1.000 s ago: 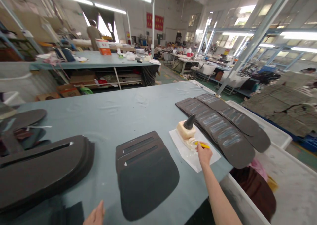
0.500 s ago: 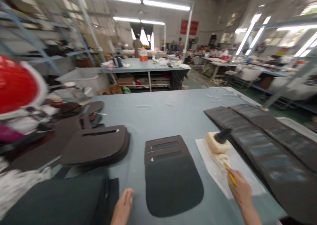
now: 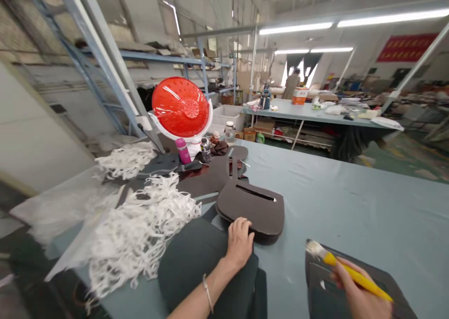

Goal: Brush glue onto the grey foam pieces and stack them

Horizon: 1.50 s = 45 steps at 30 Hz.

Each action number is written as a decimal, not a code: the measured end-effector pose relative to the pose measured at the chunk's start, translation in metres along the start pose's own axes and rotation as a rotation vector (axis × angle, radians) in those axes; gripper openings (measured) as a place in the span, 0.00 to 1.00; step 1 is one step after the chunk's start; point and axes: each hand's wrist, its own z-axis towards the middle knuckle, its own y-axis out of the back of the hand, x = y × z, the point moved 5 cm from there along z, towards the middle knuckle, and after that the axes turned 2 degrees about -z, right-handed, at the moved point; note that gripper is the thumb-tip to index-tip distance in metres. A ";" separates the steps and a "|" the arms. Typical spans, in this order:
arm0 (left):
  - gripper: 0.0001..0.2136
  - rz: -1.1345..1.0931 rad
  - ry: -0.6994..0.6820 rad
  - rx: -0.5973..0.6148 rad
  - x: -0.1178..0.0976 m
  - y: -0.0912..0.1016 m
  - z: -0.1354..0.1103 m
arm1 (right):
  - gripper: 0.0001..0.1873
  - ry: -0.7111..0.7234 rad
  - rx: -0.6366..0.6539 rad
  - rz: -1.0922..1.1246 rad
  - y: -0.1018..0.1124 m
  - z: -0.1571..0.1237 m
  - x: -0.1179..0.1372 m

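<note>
My right hand (image 3: 361,293) is closed round the yellow handle of a flat brush (image 3: 361,278). Pale bristles hang over the far left corner of a dark panel with slots (image 3: 386,277); whether they touch it I cannot tell. My left hand (image 3: 240,244) lies over a stack of dark green panels (image 3: 192,258), fingers loosely bent and thumb apart. Its fingertips reach the near edge of a stack of brown slotted panels (image 3: 250,206). Nothing shows in its grip.
White strips (image 3: 140,230) are heaped on the left of the blue-green table (image 3: 336,202). Behind them stand a red dish-shaped heater (image 3: 180,106), a magenta bottle (image 3: 183,150) and a clear jar (image 3: 229,133). Another person (image 3: 292,83) stands beyond the far table (image 3: 333,114).
The view has swung left. My left hand has moved forward to the stacked panels. My right hand has brought the brush from the cream-coloured container on the white sheet to the slotted panel.
</note>
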 end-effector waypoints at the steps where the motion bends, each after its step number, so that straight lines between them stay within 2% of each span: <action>1: 0.15 0.046 -0.047 0.010 0.007 0.002 0.005 | 0.21 -0.026 0.106 0.053 -0.043 -0.004 0.024; 3: 0.20 0.118 -0.124 0.047 0.021 0.002 0.011 | 0.22 -0.009 0.267 0.205 -0.128 -0.012 0.075; 5: 0.22 0.148 -0.182 0.092 0.035 0.000 0.013 | 0.22 0.003 0.377 0.300 -0.205 -0.021 0.117; 7: 0.22 0.150 -0.213 0.119 0.046 -0.002 0.015 | 0.20 0.022 0.467 0.318 -0.266 -0.030 0.146; 9: 0.20 0.142 -0.226 0.131 0.053 -0.005 0.017 | 0.18 0.064 0.558 0.281 -0.310 -0.036 0.161; 11: 0.18 0.123 -0.231 0.140 0.058 -0.007 0.020 | 0.16 0.119 0.627 0.209 -0.342 -0.036 0.167; 13: 0.18 0.087 -0.225 0.142 0.061 -0.008 0.022 | 0.16 0.171 0.627 0.130 -0.363 -0.025 0.169; 17: 0.20 0.041 -0.207 0.136 0.065 -0.005 0.024 | 0.17 0.169 0.385 0.064 -0.389 0.018 0.173; 19: 0.20 0.042 -0.201 0.137 0.065 -0.004 0.025 | 0.18 0.140 0.309 0.056 -0.396 0.036 0.172; 21: 0.19 0.044 -0.191 0.142 0.065 -0.003 0.027 | 0.18 0.124 0.290 0.016 -0.392 0.051 0.166; 23: 0.18 0.049 -0.184 0.149 0.063 -0.003 0.028 | 0.18 0.093 0.241 -0.067 -0.368 0.066 0.148; 25: 0.18 0.056 -0.187 0.148 0.060 -0.003 0.029 | 0.18 0.038 0.151 -0.159 -0.327 0.083 0.121; 29: 0.20 0.084 -0.208 0.137 0.054 -0.002 0.029 | 0.19 -0.081 -0.087 -0.262 -0.230 0.104 0.067; 32: 0.20 0.102 -0.233 0.147 0.049 0.000 0.030 | 0.20 -0.134 -0.149 -0.259 -0.185 0.098 0.048; 35: 0.19 0.100 -0.245 0.159 0.046 0.000 0.029 | 0.18 -0.149 -0.135 -0.313 -0.160 0.070 0.043; 39: 0.19 0.075 -0.228 0.163 0.041 0.000 0.025 | 0.15 -0.164 -0.167 -0.370 -0.127 0.008 0.041; 41: 0.18 0.028 -0.205 0.175 0.042 0.002 0.026 | 0.15 -0.167 -0.189 -0.374 -0.117 -0.023 0.046; 43: 0.17 -0.093 -0.179 0.232 0.047 0.006 0.034 | 0.15 -0.126 -0.208 -0.349 -0.123 -0.049 0.061; 45: 0.15 -0.283 -0.089 0.288 0.062 0.014 0.052 | 0.15 -0.051 -0.148 -0.226 -0.152 -0.068 0.084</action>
